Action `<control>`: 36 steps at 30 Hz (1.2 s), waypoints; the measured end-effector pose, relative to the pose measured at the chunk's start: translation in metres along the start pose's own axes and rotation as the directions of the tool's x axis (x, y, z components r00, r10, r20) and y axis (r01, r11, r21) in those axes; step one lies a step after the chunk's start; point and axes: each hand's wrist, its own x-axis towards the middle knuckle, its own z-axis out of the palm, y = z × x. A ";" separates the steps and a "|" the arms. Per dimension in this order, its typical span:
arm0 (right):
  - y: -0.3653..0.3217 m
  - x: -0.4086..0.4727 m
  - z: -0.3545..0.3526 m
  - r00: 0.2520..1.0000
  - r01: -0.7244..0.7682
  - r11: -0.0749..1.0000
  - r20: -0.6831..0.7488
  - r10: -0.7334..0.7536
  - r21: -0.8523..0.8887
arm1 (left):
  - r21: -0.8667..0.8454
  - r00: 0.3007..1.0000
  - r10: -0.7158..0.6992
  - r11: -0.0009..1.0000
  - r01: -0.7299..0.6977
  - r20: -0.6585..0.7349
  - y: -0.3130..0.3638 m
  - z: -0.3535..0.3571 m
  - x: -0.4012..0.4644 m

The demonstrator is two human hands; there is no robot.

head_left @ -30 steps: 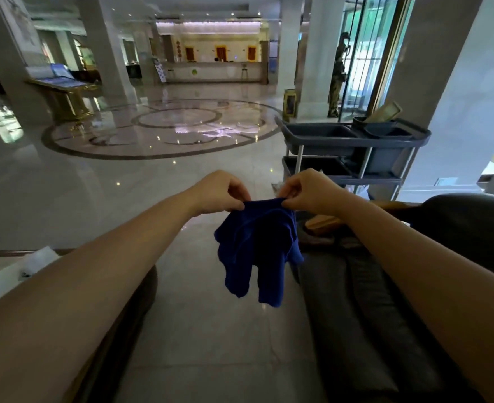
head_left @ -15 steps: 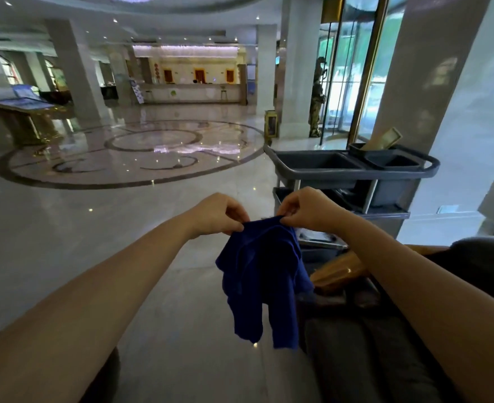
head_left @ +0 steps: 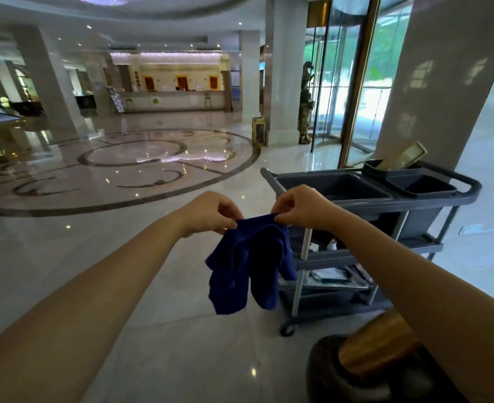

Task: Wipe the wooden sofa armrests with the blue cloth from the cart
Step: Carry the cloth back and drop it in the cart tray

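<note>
A dark blue cloth (head_left: 247, 263) hangs in folds in front of me, pinched along its top edge by both hands. My left hand (head_left: 209, 212) grips the left corner and my right hand (head_left: 301, 207) grips the right corner, held close together at chest height. A wooden sofa armrest (head_left: 374, 344) with a dark rounded end shows at the lower right, under my right forearm. The grey service cart (head_left: 414, 199) stands just behind the cloth, to the right.
The cart has tubs on top, bottles and trays on lower shelves, and wheels on the polished marble floor (head_left: 123, 257). A large pillar (head_left: 443, 82) and glass revolving door (head_left: 350, 82) stand behind it. The lobby opens out to the left.
My view has tilted up and forward: the sofa seat has dropped out of sight and the cart looks closer. Both hands keep pinching the cloth's top edge.
</note>
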 end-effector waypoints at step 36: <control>0.371 0.441 -0.237 0.745 -0.549 0.835 -0.474 0.471 -0.033 | -0.038 0.719 0.473 0.847 -0.530 0.509 0.024 -0.034 0.786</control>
